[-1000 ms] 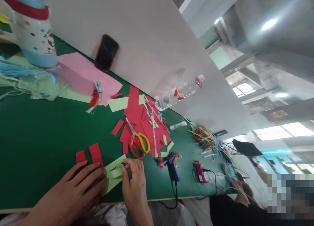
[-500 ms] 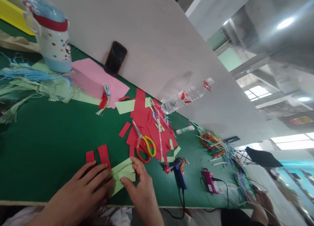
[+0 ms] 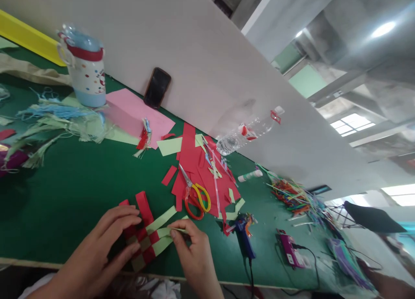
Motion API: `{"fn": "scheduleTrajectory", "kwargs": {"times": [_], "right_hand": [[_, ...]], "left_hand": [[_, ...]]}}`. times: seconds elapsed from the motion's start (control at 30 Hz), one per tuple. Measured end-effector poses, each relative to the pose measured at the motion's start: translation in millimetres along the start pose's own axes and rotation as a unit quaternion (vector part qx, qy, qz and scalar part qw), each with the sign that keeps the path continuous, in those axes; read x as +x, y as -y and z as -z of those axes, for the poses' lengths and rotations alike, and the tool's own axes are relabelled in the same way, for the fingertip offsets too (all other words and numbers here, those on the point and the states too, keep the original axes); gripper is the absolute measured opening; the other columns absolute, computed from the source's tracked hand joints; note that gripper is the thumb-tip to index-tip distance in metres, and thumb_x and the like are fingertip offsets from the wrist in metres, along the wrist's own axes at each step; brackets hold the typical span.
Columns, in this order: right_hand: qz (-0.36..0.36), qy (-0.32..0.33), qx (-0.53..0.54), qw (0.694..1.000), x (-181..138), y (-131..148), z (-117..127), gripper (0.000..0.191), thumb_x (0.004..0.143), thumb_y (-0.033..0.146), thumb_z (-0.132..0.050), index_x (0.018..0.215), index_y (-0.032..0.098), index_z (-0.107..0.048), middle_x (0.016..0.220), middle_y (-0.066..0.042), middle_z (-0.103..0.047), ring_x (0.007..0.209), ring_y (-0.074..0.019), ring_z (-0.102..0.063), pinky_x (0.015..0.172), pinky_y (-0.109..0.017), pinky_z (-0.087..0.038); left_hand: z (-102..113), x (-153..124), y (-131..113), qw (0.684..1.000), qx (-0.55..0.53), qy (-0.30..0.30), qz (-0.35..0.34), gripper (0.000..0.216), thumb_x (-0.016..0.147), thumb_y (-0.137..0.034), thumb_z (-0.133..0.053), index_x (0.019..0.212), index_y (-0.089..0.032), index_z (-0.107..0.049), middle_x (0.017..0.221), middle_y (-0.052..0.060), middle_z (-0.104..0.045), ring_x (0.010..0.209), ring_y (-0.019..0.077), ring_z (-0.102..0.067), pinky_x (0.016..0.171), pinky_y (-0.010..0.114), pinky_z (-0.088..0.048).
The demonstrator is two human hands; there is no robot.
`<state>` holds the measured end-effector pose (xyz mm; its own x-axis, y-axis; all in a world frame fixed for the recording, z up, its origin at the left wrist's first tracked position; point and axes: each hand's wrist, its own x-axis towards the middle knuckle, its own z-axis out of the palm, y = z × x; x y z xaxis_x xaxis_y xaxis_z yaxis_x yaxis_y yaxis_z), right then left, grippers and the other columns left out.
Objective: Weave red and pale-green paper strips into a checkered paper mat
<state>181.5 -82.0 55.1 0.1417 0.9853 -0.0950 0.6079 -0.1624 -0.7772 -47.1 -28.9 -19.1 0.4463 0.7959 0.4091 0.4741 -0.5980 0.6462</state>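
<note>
A woven paper piece (image 3: 142, 247) in a red and pale green checker pattern lies near the table's front edge. My left hand (image 3: 105, 238) rests over its left side and holds it, thumb on the weave and fingers over the red strips. My right hand (image 3: 193, 243) pinches a pale green paper strip (image 3: 164, 232) between thumb and forefinger, on the right side of the weave. Another green strip (image 3: 162, 219) sticks out above it, and a red strip (image 3: 144, 206) points up and away. Part of the weave is hidden under my left hand.
Scissors (image 3: 196, 197) lie on red paper (image 3: 191, 154) beyond my right hand. To the right are a glue gun (image 3: 244, 238), a purple box (image 3: 288, 247) with a cord and a glue stick (image 3: 250, 175). A plastic bottle (image 3: 248, 132), a phone (image 3: 157, 87) and a tumbler (image 3: 87, 74) stand behind.
My right hand has pinched and lifted the end of a green strip. My left hand has shifted, uncovering more of the red and green weave. The camera view has moved slightly.
</note>
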Motion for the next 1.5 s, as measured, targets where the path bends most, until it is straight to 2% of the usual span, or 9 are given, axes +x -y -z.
{"fn": "scheduleTrajectory", "kwargs": {"times": [0.17,0.4,0.47,0.57,0.67,0.77,1.03,1.23,1.5], "right_hand": [[-0.005,-0.025,0.052,0.998,11,9,7,0.017,0.09,0.033,-0.058,0.089,0.019,-0.07,0.073,-0.001,-0.067,0.066,-0.0143,-0.062,0.061,-0.019,-0.048],[0.05,-0.02,0.122,0.991,36,29,21,0.014,0.088,0.031,-0.061,0.087,0.02,-0.069,0.074,-0.001,-0.065,0.066,-0.0136,-0.06,0.061,-0.02,-0.049],[0.061,-0.024,0.143,0.988,43,34,22,0.012,0.086,0.03,-0.062,0.086,0.02,-0.069,0.075,-0.001,-0.064,0.065,-0.0135,-0.06,0.06,-0.02,-0.049],[0.068,-0.037,0.199,0.977,53,41,22,0.012,0.085,0.031,-0.063,0.084,0.019,-0.066,0.073,-0.001,-0.061,0.061,-0.0129,-0.06,0.058,-0.021,-0.05],[0.072,-0.048,0.247,0.965,61,47,20,0.012,0.086,0.031,-0.063,0.085,0.019,-0.064,0.071,0.0,-0.06,0.06,-0.0129,-0.061,0.058,-0.021,-0.051],[0.096,-0.042,0.241,0.965,67,49,17,0.01,0.087,0.03,-0.062,0.086,0.02,-0.063,0.072,0.0,-0.061,0.062,-0.013,-0.062,0.059,-0.022,-0.052],[0.145,-0.086,0.213,0.962,76,43,8,0.018,0.086,0.024,-0.062,0.103,0.021,-0.062,0.082,-0.001,-0.068,0.07,-0.0148,-0.067,0.062,-0.022,-0.054],[0.278,-0.143,0.13,0.941,72,32,-2,0.041,0.079,0.009,-0.061,0.118,0.024,-0.056,0.097,-0.003,-0.073,0.088,-0.0174,-0.069,0.07,-0.023,-0.055],[0.381,-0.212,0.032,0.899,76,21,-14,0.024,0.09,0.007,-0.056,0.107,0.022,-0.065,0.103,-0.007,-0.074,0.094,-0.016,-0.071,0.084,-0.024,-0.056]], "left_hand": [[6,2,3,0.989,-0.066,-0.048,0.12,0.031,0.086,-0.043,-0.061,0.112,-0.027,-0.053,0.114,0.006,-0.06,0.101,0.0225,-0.064,0.081,0.031,-0.057],[17,18,-1,0.961,-0.132,-0.148,0.193,0.043,0.075,-0.043,-0.073,0.111,-0.028,-0.054,0.125,0.007,-0.051,0.119,0.0304,-0.054,0.1,0.048,-0.048],[20,31,-5,0.925,-0.223,-0.215,0.222,0.055,0.068,-0.038,-0.08,0.113,-0.028,-0.052,0.132,0.007,-0.048,0.124,0.0306,-0.052,0.107,0.047,-0.043],[23,52,-15,0.827,-0.41,-0.273,0.27,0.077,0.056,-0.036,-0.089,0.121,-0.031,-0.046,0.135,0.007,-0.052,0.128,0.033,-0.051,0.103,0.044,-0.048],[23,66,-27,0.733,-0.555,-0.181,0.349,0.092,0.054,-0.045,-0.089,0.132,-0.032,-0.044,0.124,0.01,-0.066,0.115,0.0386,-0.062,0.087,0.048,-0.057],[19,76,-38,0.688,-0.58,-0.119,0.419,0.102,0.049,-0.039,-0.093,0.137,-0.028,-0.044,0.104,0.009,-0.076,0.099,0.0376,-0.071,0.079,0.045,-0.06],[7,104,-48,0.733,-0.538,-0.113,0.401,0.091,0.056,-0.033,-0.092,0.134,-0.022,-0.046,0.087,0.005,-0.076,0.083,0.0294,-0.074,0.067,0.034,-0.06],[-3,111,-47,0.747,-0.531,-0.171,0.36,0.057,0.056,-0.032,-0.091,0.103,-0.02,-0.06,0.071,-0.002,-0.07,0.062,0.0183,-0.07,0.055,0.023,-0.054],[3,122,-60,0.729,-0.564,-0.138,0.361,0.079,0.049,-0.03,-0.093,0.118,-0.022,-0.056,0.076,0.001,-0.073,0.065,0.0241,-0.072,0.055,0.026,-0.053]]}}
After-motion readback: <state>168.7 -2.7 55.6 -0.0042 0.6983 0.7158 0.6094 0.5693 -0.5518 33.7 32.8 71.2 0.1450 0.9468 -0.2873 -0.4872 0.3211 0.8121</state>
